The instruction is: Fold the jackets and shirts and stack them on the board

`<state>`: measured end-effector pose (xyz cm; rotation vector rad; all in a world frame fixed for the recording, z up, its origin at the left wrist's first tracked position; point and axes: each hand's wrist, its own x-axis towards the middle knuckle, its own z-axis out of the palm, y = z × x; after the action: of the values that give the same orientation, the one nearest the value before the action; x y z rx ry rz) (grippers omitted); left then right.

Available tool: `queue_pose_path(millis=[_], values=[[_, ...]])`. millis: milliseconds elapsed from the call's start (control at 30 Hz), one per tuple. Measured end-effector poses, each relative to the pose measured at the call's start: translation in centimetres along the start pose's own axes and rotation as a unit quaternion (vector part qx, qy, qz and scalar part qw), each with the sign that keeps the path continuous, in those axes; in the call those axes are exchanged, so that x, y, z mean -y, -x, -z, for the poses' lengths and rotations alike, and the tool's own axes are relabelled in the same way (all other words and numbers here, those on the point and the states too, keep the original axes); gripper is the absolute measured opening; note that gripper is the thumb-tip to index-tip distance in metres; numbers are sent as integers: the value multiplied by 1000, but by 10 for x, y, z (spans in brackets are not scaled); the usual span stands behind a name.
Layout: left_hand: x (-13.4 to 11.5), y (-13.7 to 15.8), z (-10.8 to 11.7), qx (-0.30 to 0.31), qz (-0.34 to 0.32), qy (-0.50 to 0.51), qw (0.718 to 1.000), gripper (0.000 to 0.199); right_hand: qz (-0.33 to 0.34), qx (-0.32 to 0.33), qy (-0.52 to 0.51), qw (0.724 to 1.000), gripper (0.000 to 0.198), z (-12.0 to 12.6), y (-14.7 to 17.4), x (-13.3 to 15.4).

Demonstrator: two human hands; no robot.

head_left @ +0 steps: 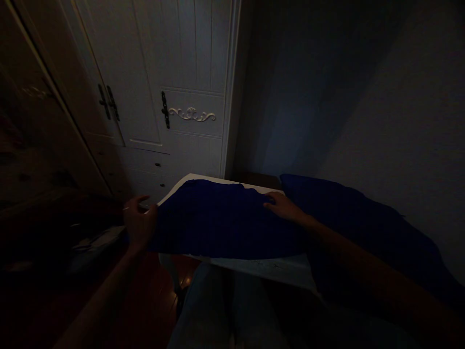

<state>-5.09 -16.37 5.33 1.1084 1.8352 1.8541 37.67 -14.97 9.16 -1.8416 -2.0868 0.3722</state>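
A dark blue cloth (221,220) lies spread over a small white table (261,266) in a dim room. My left hand (140,223) pinches the cloth's left edge, just off the table's left side. Flat on the cloth's far right part rests my right hand (283,206), fingers pointing left. More dark blue fabric (363,223) is heaped to the right of the table, under my right forearm.
A white wardrobe (174,97) with dark handles stands behind the table. A bare wall (345,97) fills the right. Reddish wooden floor (152,300) shows below the left hand. My legs in light trousers (218,310) are under the table's near edge. Dark clutter lies at left.
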Motion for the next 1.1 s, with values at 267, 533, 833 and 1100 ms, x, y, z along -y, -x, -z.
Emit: queue_pose_path(millis=[267, 533, 833, 1100], values=[[3, -16, -126, 409, -255, -277, 831, 58, -81, 28, 42, 995, 48, -59, -98, 13], [45, -30, -161, 497, -267, -413, 715, 83, -41, 31, 65, 997, 66, -107, -110, -15], [60, -52, -187, 495, -242, -352, 756, 78, -8, 39, 44, 998, 72, -114, -152, -45], [67, -64, -216, 386, -138, -210, 888, 67, -22, -32, -81, 996, 60, -115, -171, -70]])
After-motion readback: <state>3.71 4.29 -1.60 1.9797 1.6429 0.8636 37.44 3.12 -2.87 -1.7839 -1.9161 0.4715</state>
